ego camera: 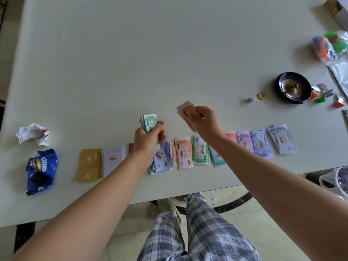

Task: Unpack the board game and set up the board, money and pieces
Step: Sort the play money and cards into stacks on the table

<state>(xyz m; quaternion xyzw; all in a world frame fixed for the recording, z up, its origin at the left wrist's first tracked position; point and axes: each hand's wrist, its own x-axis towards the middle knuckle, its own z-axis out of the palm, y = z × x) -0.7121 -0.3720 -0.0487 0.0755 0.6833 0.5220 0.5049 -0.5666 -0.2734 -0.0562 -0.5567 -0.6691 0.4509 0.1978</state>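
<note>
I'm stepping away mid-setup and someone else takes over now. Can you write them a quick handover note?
Left hand: grips a stack of bills, green on top.
Right hand: pinches orange bills in the air.
Money: sorted piles in one row, blue pile through lilac pile; yellow cards and white cards left of them. Die, gold coin and black spinner wheel to the right.
Done: most bills sorted by colour.
Left: orange bills probably go on the orange pile; sort the held stack; bags of pieces to unpack; no board laid out in view.
</note>
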